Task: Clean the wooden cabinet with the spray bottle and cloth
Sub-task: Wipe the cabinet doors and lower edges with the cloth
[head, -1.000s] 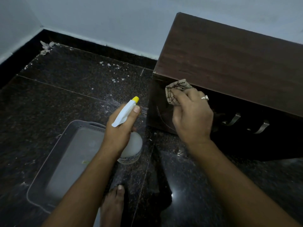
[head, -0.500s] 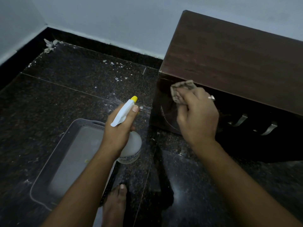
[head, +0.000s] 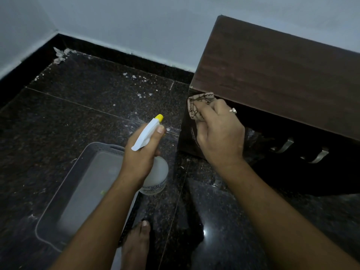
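A low dark wooden cabinet (head: 276, 75) stands against the wall at the right, with two metal handles (head: 284, 146) on its shadowed front. My right hand (head: 220, 137) presses a crumpled beige patterned cloth (head: 198, 106) against the cabinet's front upper left corner, just under the top edge. My left hand (head: 142, 152) grips a white spray bottle (head: 155, 176) by its neck, its yellow nozzle (head: 159, 117) pointing up toward the cabinet. The bottle hangs in the air left of the cabinet.
A grey plastic tray (head: 81, 184) lies on the dark speckled granite floor (head: 87, 114) below my left arm. My bare foot (head: 136, 248) stands beside it. White debris lies in the far corner (head: 60, 54) and along the floor. A pale wall runs behind.
My right hand has slid the cloth up the cabinet front to just under the top edge. My left hand with the spray bottle has held its place.
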`<state>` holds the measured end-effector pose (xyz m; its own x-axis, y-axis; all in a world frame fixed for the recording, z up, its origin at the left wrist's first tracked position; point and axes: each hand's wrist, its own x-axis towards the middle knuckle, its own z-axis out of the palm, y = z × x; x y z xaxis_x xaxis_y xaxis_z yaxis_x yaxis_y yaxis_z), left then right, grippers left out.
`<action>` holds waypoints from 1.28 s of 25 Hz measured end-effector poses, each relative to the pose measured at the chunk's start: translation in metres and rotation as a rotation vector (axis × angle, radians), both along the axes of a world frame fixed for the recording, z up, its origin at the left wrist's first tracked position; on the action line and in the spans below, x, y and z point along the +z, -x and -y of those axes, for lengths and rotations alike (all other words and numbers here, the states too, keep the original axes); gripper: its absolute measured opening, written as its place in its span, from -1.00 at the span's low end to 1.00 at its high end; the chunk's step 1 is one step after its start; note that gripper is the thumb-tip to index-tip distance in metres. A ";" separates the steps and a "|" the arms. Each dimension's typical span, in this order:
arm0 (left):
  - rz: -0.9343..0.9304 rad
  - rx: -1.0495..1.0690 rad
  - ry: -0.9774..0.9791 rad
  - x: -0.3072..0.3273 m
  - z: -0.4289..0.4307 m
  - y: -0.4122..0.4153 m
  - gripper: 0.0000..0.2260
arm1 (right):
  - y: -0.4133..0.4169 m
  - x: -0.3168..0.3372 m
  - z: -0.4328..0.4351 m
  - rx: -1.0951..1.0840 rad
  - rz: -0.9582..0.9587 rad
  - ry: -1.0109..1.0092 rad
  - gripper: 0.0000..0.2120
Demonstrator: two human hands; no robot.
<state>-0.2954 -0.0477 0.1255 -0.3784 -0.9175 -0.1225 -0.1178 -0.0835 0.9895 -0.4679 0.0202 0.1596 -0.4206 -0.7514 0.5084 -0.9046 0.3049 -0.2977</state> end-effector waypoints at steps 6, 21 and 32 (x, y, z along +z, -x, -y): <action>-0.017 -0.010 0.021 0.007 0.001 0.002 -0.85 | -0.001 0.026 0.002 0.045 0.070 0.177 -0.62; 0.000 0.006 0.012 0.004 -0.002 0.006 -0.69 | 0.002 -0.006 0.005 0.100 -0.086 -0.067 -0.70; 0.019 -0.035 0.030 0.000 -0.012 0.017 -0.63 | 0.020 0.006 -0.029 -0.015 0.109 0.106 -0.72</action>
<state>-0.3123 -0.0360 0.1255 -0.4085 -0.9070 -0.1026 -0.1388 -0.0494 0.9891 -0.4875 0.0495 0.1657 -0.4883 -0.6892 0.5353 -0.8609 0.2801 -0.4247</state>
